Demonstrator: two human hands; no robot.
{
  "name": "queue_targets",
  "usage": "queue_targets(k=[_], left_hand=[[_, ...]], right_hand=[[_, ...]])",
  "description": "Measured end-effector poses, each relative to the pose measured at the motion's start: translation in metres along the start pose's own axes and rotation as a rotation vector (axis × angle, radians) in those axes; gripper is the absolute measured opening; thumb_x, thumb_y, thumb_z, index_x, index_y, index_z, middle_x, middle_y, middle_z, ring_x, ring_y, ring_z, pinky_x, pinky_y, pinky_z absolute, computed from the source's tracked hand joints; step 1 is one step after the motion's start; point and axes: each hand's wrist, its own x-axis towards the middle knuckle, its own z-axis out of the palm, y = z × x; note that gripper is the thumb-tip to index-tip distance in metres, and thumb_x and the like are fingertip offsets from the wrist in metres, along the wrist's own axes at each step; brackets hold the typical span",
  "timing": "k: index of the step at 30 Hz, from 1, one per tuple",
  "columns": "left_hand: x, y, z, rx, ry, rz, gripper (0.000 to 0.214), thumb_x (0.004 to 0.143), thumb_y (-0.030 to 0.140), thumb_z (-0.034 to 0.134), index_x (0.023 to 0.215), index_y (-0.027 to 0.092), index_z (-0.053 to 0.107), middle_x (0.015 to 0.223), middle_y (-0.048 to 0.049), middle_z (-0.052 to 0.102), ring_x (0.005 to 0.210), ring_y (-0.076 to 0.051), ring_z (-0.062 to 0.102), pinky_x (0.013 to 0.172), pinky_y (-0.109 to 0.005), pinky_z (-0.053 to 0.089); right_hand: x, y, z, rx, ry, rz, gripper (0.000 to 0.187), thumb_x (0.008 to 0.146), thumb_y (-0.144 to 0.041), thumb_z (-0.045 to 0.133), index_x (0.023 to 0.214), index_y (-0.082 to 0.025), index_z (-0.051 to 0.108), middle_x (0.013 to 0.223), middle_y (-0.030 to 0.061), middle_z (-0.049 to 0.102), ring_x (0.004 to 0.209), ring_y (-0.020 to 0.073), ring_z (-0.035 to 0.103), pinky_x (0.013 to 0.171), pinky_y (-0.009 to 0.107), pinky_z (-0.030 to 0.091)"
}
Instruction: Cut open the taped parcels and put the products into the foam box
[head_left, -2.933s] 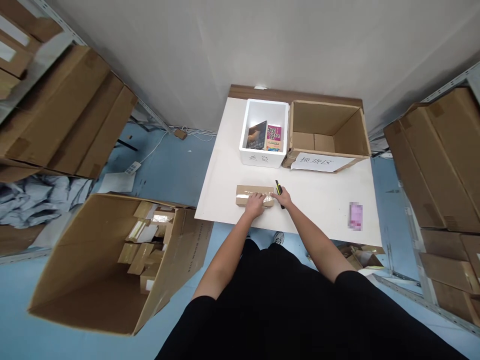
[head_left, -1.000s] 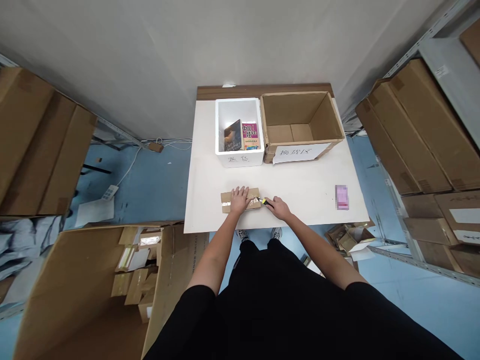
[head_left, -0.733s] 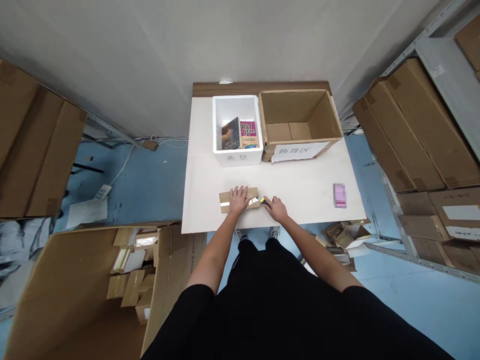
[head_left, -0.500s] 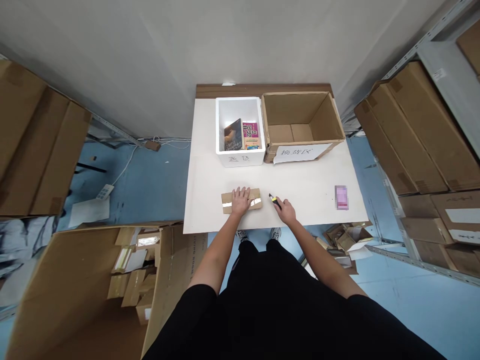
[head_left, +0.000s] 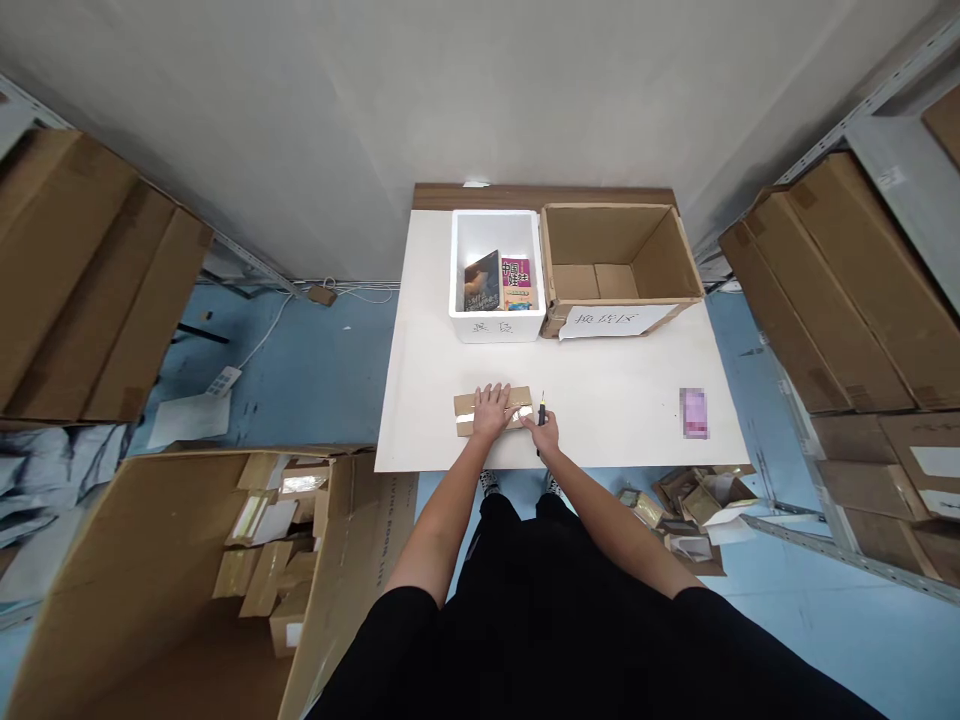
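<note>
A small flat cardboard box [head_left: 463,409] with a shiny strip of tape along it lies near the front edge of the white table. My left hand [head_left: 491,410] rests flat on top of it, fingers stretched forward and somewhat apart. At the box's right end is my right hand [head_left: 544,434], closed around a black and yellow box cutter [head_left: 541,412] that points away from me. Its fingertips seem to reach the taped end of the box; whether they grip the tape I cannot tell.
At the back stand a white foam box [head_left: 496,327] with two books [head_left: 482,283] and a cardboard carton [head_left: 622,285] with a paper label. A pixelated pink item [head_left: 694,413] lies at right. A large carton [head_left: 172,580] of parcels stands on the floor at left; shelves flank the table.
My right hand has moved left to the end of the small box, and the box cutter has swung from pointing left to pointing forward. My left hand stays on the box.
</note>
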Motion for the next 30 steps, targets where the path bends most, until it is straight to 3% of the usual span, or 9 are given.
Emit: queue_targets(k=[5, 7, 11, 13, 15, 18, 20, 24, 30], left_hand=[[-0.017, -0.013, -0.007, -0.047, -0.033, -0.052, 0.062, 0.105, 0.044, 0.043, 0.162, 0.019, 0.041, 0.169, -0.0164, 0.039, 0.15, -0.032, 0.042, 0.125, -0.044, 0.029], [-0.026, -0.011, -0.006, -0.059, -0.07, -0.088, 0.062, 0.105, 0.04, 0.043, 0.163, 0.017, 0.04, 0.17, -0.0181, 0.036, 0.148, -0.033, 0.045, 0.121, -0.044, 0.036], [-0.038, 0.007, 0.001, -0.1, -0.144, -0.118, 0.071, 0.101, 0.05, 0.055, 0.165, 0.026, 0.035, 0.177, -0.013, 0.02, 0.14, -0.033, 0.053, 0.109, -0.042, 0.048], [-0.038, 0.016, 0.002, -0.072, -0.111, -0.097, 0.075, 0.099, 0.052, 0.059, 0.165, 0.028, 0.035, 0.179, -0.0118, 0.012, 0.145, -0.036, 0.048, 0.11, -0.045, 0.048], [-0.033, 0.019, -0.001, -0.028, -0.094, 0.051, 0.069, 0.1, 0.045, 0.058, 0.164, 0.029, 0.038, 0.179, -0.0092, 0.014, 0.156, -0.037, 0.033, 0.119, -0.048, 0.04], [-0.02, 0.015, -0.012, 0.018, -0.227, 0.379, 0.066, 0.097, 0.033, 0.06, 0.161, 0.035, 0.044, 0.176, -0.0039, 0.025, 0.163, -0.032, 0.016, 0.127, -0.049, 0.027], [-0.01, 0.008, -0.019, 0.069, -0.351, 0.487, 0.077, 0.089, 0.037, 0.071, 0.161, 0.036, 0.044, 0.176, -0.0037, 0.026, 0.163, -0.034, 0.015, 0.127, -0.05, 0.027], [-0.002, 0.0, -0.024, 0.214, -0.425, 0.497, 0.094, 0.076, 0.042, 0.086, 0.16, 0.037, 0.044, 0.175, -0.0047, 0.028, 0.161, -0.037, 0.021, 0.124, -0.052, 0.031], [-0.005, 0.005, -0.016, 0.265, -0.145, 0.286, 0.074, 0.082, 0.05, 0.083, 0.148, 0.031, 0.057, 0.157, -0.0136, 0.052, 0.149, -0.04, 0.037, 0.116, -0.054, 0.036]], right_hand=[[0.04, -0.021, -0.011, 0.017, 0.214, 0.135, 0.059, 0.083, -0.062, 0.066, 0.125, -0.024, 0.05, 0.115, 0.0122, 0.073, 0.106, 0.0296, 0.071, 0.085, 0.036, 0.057], [0.066, -0.043, -0.017, -0.009, 0.225, 0.105, 0.058, 0.081, -0.06, 0.07, 0.123, -0.025, 0.051, 0.114, 0.0122, 0.073, 0.105, 0.0303, 0.071, 0.086, 0.037, 0.056], [0.104, -0.082, -0.033, -0.126, 0.167, -0.008, 0.052, 0.082, -0.053, 0.072, 0.121, -0.024, 0.053, 0.115, 0.0126, 0.074, 0.11, 0.0301, 0.07, 0.088, 0.036, 0.054], [0.104, -0.082, -0.044, -0.123, 0.141, -0.028, 0.054, 0.081, -0.055, 0.074, 0.121, -0.024, 0.054, 0.114, 0.0116, 0.075, 0.107, 0.0293, 0.071, 0.088, 0.036, 0.054], [0.089, -0.064, -0.053, -0.093, 0.131, -0.032, 0.058, 0.077, -0.057, 0.077, 0.12, -0.025, 0.055, 0.111, 0.0094, 0.076, 0.104, 0.0282, 0.071, 0.086, 0.035, 0.055], [0.05, -0.018, -0.063, -0.081, 0.109, -0.011, 0.059, 0.073, -0.058, 0.078, 0.117, -0.025, 0.056, 0.109, 0.0061, 0.075, 0.102, 0.0273, 0.072, 0.083, 0.033, 0.055], [0.024, 0.011, -0.064, -0.082, 0.089, 0.047, 0.059, 0.07, -0.058, 0.08, 0.114, -0.025, 0.057, 0.106, 0.0054, 0.075, 0.1, 0.0276, 0.072, 0.081, 0.033, 0.055], [0.01, 0.028, -0.057, -0.059, 0.124, 0.132, 0.06, 0.071, -0.057, 0.082, 0.114, -0.024, 0.056, 0.106, 0.006, 0.075, 0.099, 0.0269, 0.072, 0.081, 0.032, 0.055], [0.058, -0.024, -0.054, -0.197, 0.142, -0.003, 0.058, 0.074, -0.049, 0.086, 0.12, -0.027, 0.058, 0.105, 0.0043, 0.075, 0.097, 0.0256, 0.071, 0.078, 0.031, 0.052]])
